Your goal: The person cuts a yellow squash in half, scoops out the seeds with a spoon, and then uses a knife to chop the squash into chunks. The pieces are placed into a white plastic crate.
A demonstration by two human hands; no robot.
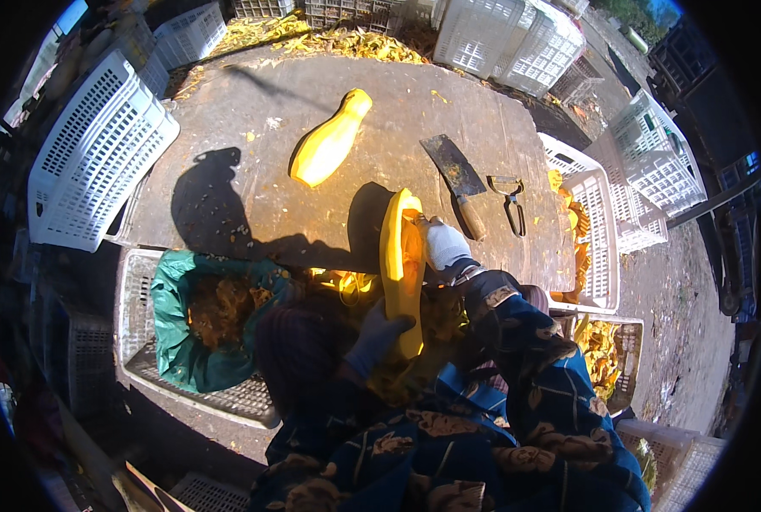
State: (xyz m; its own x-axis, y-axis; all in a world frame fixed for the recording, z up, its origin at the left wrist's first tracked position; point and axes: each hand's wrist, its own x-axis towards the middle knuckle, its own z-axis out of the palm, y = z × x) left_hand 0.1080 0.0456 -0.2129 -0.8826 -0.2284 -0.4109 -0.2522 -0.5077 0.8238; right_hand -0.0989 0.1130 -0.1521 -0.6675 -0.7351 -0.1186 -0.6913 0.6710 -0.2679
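Observation:
A peeled, halved yellow squash [393, 269] stands nearly upright at the table's near edge, its orange hollow facing right. My left hand [380, 336], gloved, grips its lower part. Gloved in white, my right hand [443, 243] is at the upper hollow, its fingertips partly hidden, so whether it holds anything is unclear. Another peeled squash [332, 141] lies farther back on the wooden table [265, 128]. Right of my hands lie a cleaver [454, 169] with a wooden handle and a Y-shaped peeler [511, 198].
At left, a crate [140, 371] holds a green liner [169, 320] with brown-orange pulp [220, 307]. A white crate [601, 237] with orange squash pieces adjoins the table's right side, near a crate of peelings [598, 352]. Stacked white crates [98, 153] stand left; peelings [354, 46] lie beyond the table.

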